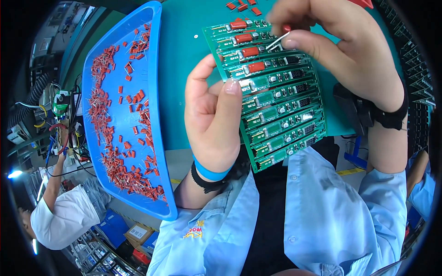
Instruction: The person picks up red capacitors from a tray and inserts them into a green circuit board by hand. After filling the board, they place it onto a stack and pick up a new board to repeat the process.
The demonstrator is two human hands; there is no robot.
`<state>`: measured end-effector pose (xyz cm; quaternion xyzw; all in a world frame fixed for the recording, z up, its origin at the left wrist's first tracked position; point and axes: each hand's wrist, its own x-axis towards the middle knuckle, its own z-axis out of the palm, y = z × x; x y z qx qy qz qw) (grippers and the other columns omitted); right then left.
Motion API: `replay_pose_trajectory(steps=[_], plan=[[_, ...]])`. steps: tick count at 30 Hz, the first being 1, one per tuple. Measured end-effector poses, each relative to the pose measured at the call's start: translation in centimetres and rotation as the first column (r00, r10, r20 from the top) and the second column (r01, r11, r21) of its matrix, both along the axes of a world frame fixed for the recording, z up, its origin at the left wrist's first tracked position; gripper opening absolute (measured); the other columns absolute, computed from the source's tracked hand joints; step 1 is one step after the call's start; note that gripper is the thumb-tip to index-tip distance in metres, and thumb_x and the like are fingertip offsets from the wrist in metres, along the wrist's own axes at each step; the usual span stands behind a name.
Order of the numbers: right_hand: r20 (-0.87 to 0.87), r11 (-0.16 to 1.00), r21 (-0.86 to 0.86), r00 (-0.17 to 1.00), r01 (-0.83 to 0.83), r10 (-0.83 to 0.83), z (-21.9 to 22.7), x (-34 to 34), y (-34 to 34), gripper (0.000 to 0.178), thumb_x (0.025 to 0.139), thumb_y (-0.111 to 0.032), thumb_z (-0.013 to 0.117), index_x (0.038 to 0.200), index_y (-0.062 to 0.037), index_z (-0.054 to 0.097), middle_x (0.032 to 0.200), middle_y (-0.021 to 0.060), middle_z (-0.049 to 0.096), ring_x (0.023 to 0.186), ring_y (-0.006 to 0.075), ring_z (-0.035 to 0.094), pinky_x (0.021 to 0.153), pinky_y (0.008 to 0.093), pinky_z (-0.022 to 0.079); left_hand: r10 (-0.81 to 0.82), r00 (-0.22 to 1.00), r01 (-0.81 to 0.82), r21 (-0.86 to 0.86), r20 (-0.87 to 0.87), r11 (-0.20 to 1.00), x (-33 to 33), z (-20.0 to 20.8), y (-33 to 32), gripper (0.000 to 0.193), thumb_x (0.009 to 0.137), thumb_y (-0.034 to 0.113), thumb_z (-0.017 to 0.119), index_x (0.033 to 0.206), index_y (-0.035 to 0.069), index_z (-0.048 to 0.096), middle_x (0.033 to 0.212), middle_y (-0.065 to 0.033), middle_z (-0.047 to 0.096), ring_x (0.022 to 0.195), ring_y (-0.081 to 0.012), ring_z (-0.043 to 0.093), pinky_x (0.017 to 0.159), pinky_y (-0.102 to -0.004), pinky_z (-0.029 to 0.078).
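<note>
My left hand (pixel 214 110) grips the left edge of a green circuit board panel (pixel 281 108), its thumb on top. The panel is tilted and split into several narrow strips, each with small parts and a dark display. Red film capacitors (pixel 250 52) sit in the upper strips; lower strips show bare outlined spots in that column. Over the panel's upper right, my right hand (pixel 340 46) pinches a red capacitor (pixel 287 28) between thumb and fingers. Its two bare leads point down and left toward the board; whether they touch it I cannot tell.
A blue tray (pixel 159 115) with many loose red capacitors stands on the green mat (pixel 177 27) at left. More loose capacitors (pixel 243 6) lie beyond the panel. Racked boards (pixel 412 60) line the right side. Another person (pixel 69 211) works at far left, near cables.
</note>
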<state>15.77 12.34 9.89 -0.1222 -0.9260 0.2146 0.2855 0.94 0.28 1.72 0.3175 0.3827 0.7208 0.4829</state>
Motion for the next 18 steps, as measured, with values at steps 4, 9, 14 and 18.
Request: replay_pose_trajectory(steps=[4,9,14,18], plan=[[0.121,0.999,0.051,0.993,-0.007,0.001,-1.7,0.3,0.6,0.018,0.075,-0.009,0.065,0.092,-0.0026,0.062,0.076,0.0102,0.06,0.065,0.0264,0.058,0.055,0.0327,0.047,-0.033,0.999,0.033,0.016,0.003,0.999,0.2,-0.9,0.7,0.04,0.091,0.001,0.041,0.129,-0.001,0.026,0.109,-0.0196,0.058,0.094,-0.0153,0.057,0.081,-0.0265,0.046],[0.098,0.992,0.06,0.99,-0.11,0.104,-2.9,0.1,1.2,0.018,0.074,-0.009,0.065,0.09,-0.0022,0.062,0.075,0.0104,0.059,0.065,0.0271,0.057,0.055,0.0334,0.047,-0.028,1.0,0.028,0.019,0.002,0.999,0.1,-1.3,0.7,0.04,0.091,0.001,0.042,0.129,-0.001,0.026,0.109,-0.0192,0.058,0.094,-0.0146,0.057,0.081,-0.0261,0.045],[0.071,0.982,0.054,0.982,-0.179,0.175,-3.6,0.0,1.2,0.018,0.073,-0.009,0.066,0.089,-0.0018,0.062,0.073,0.0105,0.058,0.064,0.0273,0.057,0.054,0.0338,0.047,-0.028,0.999,0.028,0.014,0.015,1.0,0.1,-1.6,0.8,0.04,0.091,0.001,0.042,0.128,-0.001,0.027,0.108,-0.0185,0.058,0.093,-0.0141,0.057,0.08,-0.0258,0.045],[0.048,0.973,0.049,0.973,-0.227,0.225,-3.8,-0.3,1.0,0.018,0.072,-0.009,0.066,0.088,-0.0015,0.061,0.073,0.0105,0.058,0.064,0.0274,0.056,0.054,0.034,0.047,-0.022,1.0,0.022,0.001,0.007,1.0,-0.2,-1.7,0.6,0.039,0.091,0.001,0.042,0.128,-0.001,0.028,0.108,-0.0182,0.058,0.093,-0.0141,0.057,0.08,-0.0258,0.045]])
